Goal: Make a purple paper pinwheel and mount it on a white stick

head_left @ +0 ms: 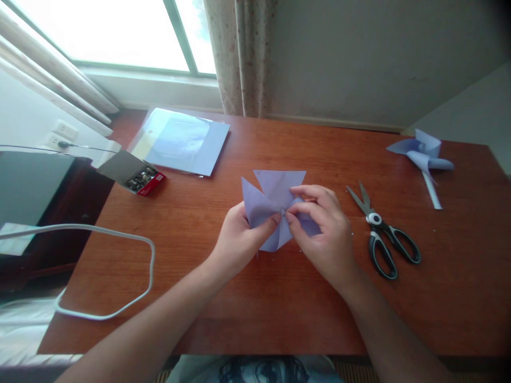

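A folded pale purple paper pinwheel shape is held just above the middle of the wooden table. My left hand grips it from the left, thumb on top and fingers beneath. My right hand pinches the paper's centre from the right with thumb and forefinger. Whether something small sits in that pinch is too small to see.
Black-handled scissors lie to the right of my hands. A finished purple pinwheel rests at the far right. A stack of purple paper in plastic and an open red box of pins lie at the far left. A white cable loops over the left edge.
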Available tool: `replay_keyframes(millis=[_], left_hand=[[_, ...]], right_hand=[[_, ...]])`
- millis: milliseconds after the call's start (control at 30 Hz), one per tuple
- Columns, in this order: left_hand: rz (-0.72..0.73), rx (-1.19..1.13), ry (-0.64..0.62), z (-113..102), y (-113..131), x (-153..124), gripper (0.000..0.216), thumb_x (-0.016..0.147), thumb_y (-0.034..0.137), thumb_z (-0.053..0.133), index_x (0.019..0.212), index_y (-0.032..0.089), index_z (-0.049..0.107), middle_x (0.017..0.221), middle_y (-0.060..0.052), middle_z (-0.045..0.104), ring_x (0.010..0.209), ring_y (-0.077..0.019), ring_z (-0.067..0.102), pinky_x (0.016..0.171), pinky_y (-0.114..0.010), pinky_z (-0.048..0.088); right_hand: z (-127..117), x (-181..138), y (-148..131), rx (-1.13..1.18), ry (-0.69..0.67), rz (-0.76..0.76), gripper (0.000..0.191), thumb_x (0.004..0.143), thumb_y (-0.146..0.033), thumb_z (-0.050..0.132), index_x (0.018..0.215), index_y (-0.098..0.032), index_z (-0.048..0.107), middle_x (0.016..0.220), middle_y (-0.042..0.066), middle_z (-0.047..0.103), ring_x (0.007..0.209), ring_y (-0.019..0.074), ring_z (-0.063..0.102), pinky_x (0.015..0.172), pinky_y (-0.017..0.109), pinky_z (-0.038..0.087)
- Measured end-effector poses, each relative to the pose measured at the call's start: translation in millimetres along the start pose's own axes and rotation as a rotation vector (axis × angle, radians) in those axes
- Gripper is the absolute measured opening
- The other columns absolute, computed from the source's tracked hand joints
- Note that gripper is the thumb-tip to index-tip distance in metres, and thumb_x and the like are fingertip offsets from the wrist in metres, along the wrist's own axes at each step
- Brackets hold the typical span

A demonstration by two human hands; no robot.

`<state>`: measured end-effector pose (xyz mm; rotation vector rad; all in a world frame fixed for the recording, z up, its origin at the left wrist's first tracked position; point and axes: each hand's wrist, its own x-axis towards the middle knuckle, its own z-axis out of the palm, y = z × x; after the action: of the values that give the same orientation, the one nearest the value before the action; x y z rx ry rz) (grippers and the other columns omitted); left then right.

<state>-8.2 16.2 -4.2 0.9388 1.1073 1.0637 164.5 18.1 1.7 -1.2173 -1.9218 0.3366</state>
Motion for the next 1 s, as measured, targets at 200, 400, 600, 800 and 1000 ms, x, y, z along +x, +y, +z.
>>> replay_keyframes(millis=[200, 400, 600, 800, 1000], left_hand=[[-0.015, 0.026, 0.036, 1, -1, 0, 0.017, 0.077, 0.028, 0.085, 0.086, 0.016, 0.077, 0.086, -0.002, 0.077, 0.076, -0.0174, 0.067, 0.072, -0.027, 0.055], [-0.121, -0.107, 0.136, 1, 0, 1, 0.023, 0.071, 0.028, 0.089, 0.086, 0.016, 0.077, 0.084, -0.003, 0.078, 0.072, -0.0166, 0.067, 0.067, -0.026, 0.054], [-0.237, -0.274, 0.206, -1, 2, 4, 0.033, 0.069, 0.028, 0.090, 0.094, 0.012, 0.076, 0.087, -0.006, 0.078, 0.073, -0.0162, 0.068, 0.067, -0.024, 0.054], [-0.216, -0.381, 0.207, -2, 4, 4, 0.031, 0.074, 0.026, 0.088, 0.098, 0.013, 0.075, 0.089, -0.006, 0.078, 0.072, -0.0149, 0.068, 0.069, -0.024, 0.055], [-0.229, -0.463, 0.234, 1, 5, 4, 0.034, 0.071, 0.024, 0.089, 0.098, 0.012, 0.074, 0.086, -0.006, 0.078, 0.069, -0.0138, 0.068, 0.067, -0.022, 0.054]], right_hand=[[1, -1, -1, -0.033, 0.012, -0.036, 0.008, 0.091, -0.011, 0.066, 0.090, -0.018, 0.070, 0.117, 0.012, 0.070, 0.110, 0.0243, 0.062, 0.094, 0.041, 0.056], [-1, 0, -1, -0.024, 0.071, -0.037, 0.033, 0.092, -0.014, 0.068, 0.125, -0.016, 0.064, 0.124, 0.015, 0.069, 0.116, 0.0252, 0.065, 0.100, 0.044, 0.057], [-16, -6, -17, -0.138, 0.123, -0.374, 0.029, 0.085, -0.008, 0.075, 0.111, -0.019, 0.068, 0.107, 0.007, 0.076, 0.101, 0.0216, 0.066, 0.091, 0.039, 0.057], [9, -25, -36, -0.142, -0.013, -0.378, 0.025, 0.091, -0.032, 0.076, 0.112, -0.017, 0.071, 0.111, 0.004, 0.079, 0.106, 0.0214, 0.064, 0.105, 0.044, 0.047], [26, -29, -37, -0.273, -0.043, -0.251, 0.022, 0.092, -0.026, 0.073, 0.112, -0.016, 0.071, 0.123, 0.008, 0.075, 0.118, 0.0265, 0.061, 0.117, 0.053, 0.036]])
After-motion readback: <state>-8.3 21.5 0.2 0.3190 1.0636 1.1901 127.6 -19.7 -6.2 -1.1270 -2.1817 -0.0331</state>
